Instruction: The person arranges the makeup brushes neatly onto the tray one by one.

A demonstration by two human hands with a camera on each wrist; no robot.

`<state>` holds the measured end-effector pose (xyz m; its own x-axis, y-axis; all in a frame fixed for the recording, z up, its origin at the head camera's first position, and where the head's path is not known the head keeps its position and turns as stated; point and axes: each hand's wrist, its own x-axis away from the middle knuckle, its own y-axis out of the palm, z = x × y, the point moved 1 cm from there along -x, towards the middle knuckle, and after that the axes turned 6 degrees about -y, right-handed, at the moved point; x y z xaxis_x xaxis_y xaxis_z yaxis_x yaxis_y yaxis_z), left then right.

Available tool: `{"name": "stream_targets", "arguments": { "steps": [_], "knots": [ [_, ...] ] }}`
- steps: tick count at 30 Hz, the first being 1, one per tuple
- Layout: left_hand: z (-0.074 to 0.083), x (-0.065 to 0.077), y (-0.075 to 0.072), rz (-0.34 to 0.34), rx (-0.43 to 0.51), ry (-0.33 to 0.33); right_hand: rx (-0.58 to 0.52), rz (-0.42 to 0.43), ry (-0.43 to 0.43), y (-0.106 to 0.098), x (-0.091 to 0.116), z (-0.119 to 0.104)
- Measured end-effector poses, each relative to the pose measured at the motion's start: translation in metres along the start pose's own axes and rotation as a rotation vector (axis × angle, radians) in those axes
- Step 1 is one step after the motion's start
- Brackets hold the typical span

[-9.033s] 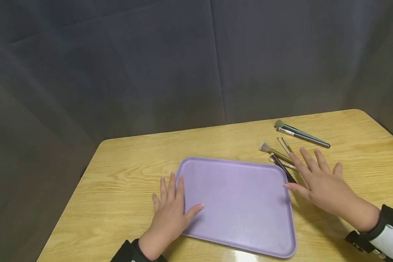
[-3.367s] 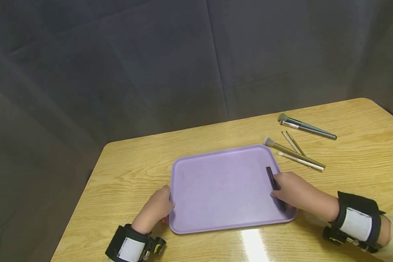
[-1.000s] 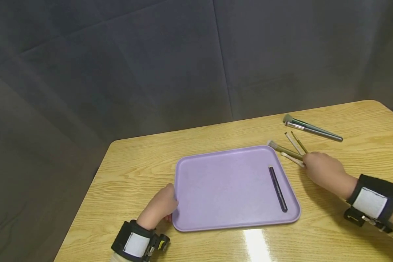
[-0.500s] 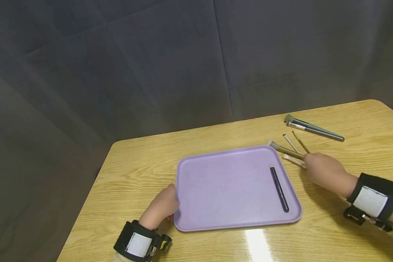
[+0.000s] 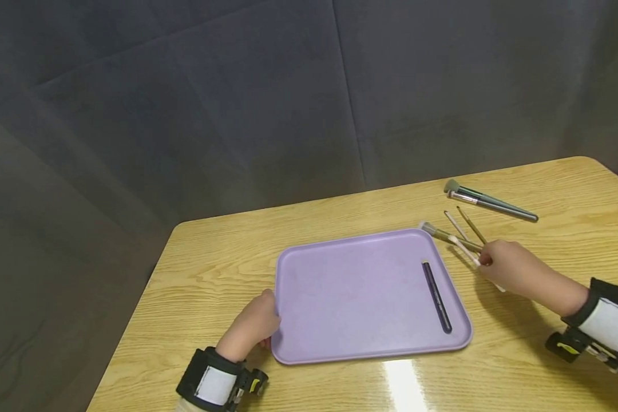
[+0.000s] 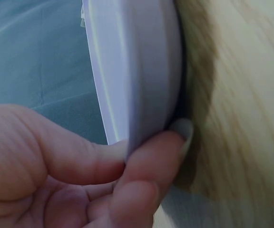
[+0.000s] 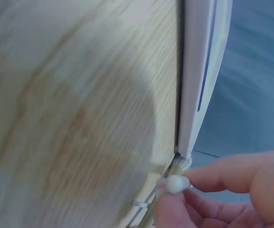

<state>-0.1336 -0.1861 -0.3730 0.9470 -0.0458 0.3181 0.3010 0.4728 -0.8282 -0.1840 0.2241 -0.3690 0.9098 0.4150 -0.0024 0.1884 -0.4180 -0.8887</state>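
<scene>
My left hand (image 5: 253, 320) pinches the left rim of a lilac tray (image 5: 350, 297); the left wrist view shows thumb above the rim (image 6: 149, 71) and fingers beneath it. Right of the tray, my right hand (image 5: 512, 269) pinches a thin white makeup brush (image 5: 463, 250), its pale tip pointing up and left. In the right wrist view the white end of this brush (image 7: 177, 184) pokes out between thumb and finger. Partly behind that hand lie an olive-handled makeup brush (image 5: 445, 235) and two thin brushes (image 5: 471, 224). A dark makeup brush (image 5: 436, 296) lies inside the tray near its right side.
Two larger makeup brushes (image 5: 494, 205), green and grey, lie side by side farther back on the wooden table (image 5: 226, 257). A dark curtain (image 5: 268, 114) hangs behind the table. Both wrists wear black straps with small cameras.
Nine seconds ago both hands lay spread by the tray; the dark brush was then laid into it. In the last half second the right hand has turned and lifted the white brush slightly.
</scene>
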Motion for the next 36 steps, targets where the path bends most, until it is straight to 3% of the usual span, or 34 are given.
{"name": "stream_targets", "arguments": {
  "steps": [9,19,36],
  "knots": [
    [0.003,-0.001,-0.001,-0.002,-0.015,-0.016,-0.042,0.015,0.026,-0.001,0.003,-0.003],
    [0.006,-0.003,0.001,0.000,0.023,0.019,-0.092,0.060,-0.015,0.004,0.006,-0.011],
    [0.004,-0.002,0.001,-0.006,0.005,-0.019,-0.173,0.120,-0.085,0.020,0.005,-0.038]
  ]
}}
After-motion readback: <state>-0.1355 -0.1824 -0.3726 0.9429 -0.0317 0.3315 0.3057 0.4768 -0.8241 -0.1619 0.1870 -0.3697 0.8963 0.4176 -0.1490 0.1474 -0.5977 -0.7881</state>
